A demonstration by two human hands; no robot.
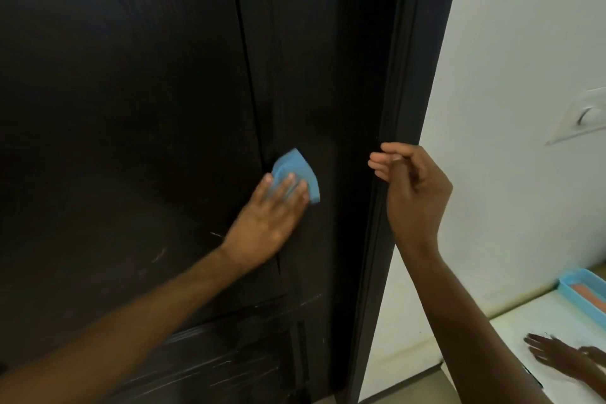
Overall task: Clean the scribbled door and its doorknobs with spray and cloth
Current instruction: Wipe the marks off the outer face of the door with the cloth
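A left hand (267, 216) covers most of a blue cloth (296, 174) against a dark door (131, 92), its fingers smeared by motion blur. No doorknob can be made out on the door (its top and left run out of frame). A wall switch (587, 115) and a blue tray (587, 292) are cut by the right edge; the tray's contents are unclear.

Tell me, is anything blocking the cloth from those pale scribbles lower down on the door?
Nothing visible does. The left hand presses the blue cloth flat on the door, and the scribbles lie below it across bare door surface. The right hand hovers by the door's edge, off that path.
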